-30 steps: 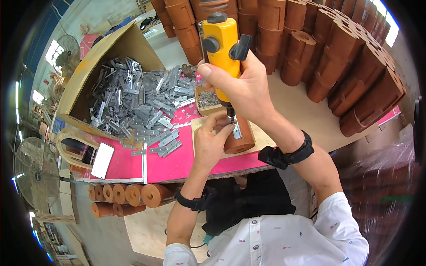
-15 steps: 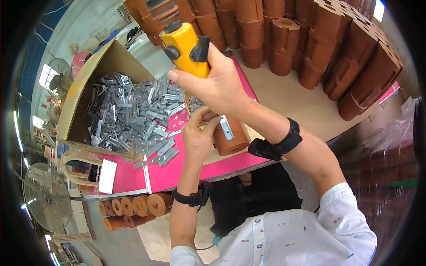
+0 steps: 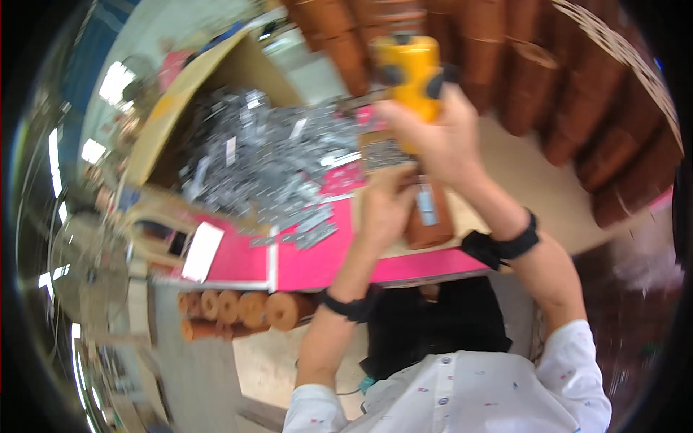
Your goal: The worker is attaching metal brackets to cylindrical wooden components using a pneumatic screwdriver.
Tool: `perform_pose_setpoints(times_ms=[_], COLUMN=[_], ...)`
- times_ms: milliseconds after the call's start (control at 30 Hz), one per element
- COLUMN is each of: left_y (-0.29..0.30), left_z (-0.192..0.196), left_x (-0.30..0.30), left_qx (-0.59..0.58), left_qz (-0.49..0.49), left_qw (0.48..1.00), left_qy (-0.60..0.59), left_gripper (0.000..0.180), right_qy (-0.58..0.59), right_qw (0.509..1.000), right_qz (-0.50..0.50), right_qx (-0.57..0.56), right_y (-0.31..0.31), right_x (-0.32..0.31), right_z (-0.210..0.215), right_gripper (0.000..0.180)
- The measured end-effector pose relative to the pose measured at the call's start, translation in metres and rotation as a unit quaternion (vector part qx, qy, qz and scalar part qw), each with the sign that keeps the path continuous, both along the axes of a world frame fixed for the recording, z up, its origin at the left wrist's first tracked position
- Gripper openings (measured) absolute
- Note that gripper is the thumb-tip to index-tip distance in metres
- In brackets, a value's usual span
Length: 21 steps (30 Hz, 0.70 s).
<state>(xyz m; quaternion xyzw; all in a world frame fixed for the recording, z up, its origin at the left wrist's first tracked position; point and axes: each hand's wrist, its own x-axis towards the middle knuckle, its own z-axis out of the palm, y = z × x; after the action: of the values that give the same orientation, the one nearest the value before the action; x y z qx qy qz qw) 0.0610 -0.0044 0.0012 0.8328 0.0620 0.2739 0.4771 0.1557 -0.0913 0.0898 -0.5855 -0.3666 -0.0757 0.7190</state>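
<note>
Yellow power screwdriver (image 3: 409,72) gripped upright by raised right hand (image 3: 440,137), left hand (image 3: 384,209) fingers pinching brown block (image 3: 429,216)

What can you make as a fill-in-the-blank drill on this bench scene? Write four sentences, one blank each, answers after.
1. The right hand grips a power screwdriver whose body is ____ in colour.
2. The left hand steadies a ____ wooden piece at the table's front edge.
3. The pile of metal parts spills from a ____ box.
4. The table is covered in ____ sheet.

Answers: yellow; brown; cardboard; pink
</note>
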Motion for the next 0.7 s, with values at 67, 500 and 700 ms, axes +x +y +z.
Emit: perform_pose_setpoints(times_ms=[67,500,700], left_y=[0.0,-0.006,-0.006], left_z=[-0.003,0.005,0.004], left_x=[0.0,0.0,-0.001], left_qx=[0.03,0.049,0.058], left_qz=[-0.004,0.013,0.006], left_qw=[0.999,0.995,0.993], left_qy=[-0.021,-0.091,-0.099], left_gripper=[0.027,0.025,0.026], right_qy=[0.038,0.051,0.035], right_qw=[0.999,0.993,0.995], right_qz=[0.036,0.1,0.087], right_qx=[0.003,0.041,0.015], right_y=[-0.007,-0.004,-0.005], right_x=[-0.007,-0.005,-0.011], right_z=[0.006,0.004,0.006], right_gripper=[0.03,0.021,0.018])
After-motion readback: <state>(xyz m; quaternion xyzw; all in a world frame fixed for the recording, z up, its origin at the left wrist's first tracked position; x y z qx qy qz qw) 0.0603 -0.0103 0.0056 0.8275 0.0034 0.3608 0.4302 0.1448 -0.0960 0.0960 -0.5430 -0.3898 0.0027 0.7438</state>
